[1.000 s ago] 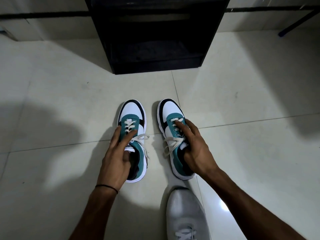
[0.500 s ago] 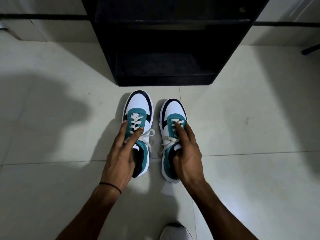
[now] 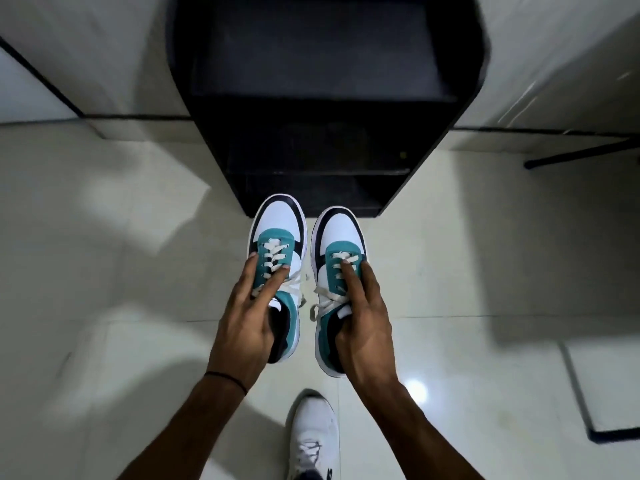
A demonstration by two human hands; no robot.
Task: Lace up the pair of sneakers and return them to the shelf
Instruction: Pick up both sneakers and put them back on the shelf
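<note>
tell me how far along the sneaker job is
Done: white laces cross the eyelets of both sneakers, ends loose. In hand: the left hand grips the left sneaker, the right hand the right sneaker, toes toward the black shelf. Left: setting both on the shelf; neither is on it yet.

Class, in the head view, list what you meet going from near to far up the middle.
White shoe → left teal sneaker and right teal sneaker, side by side → black shelf.
</note>
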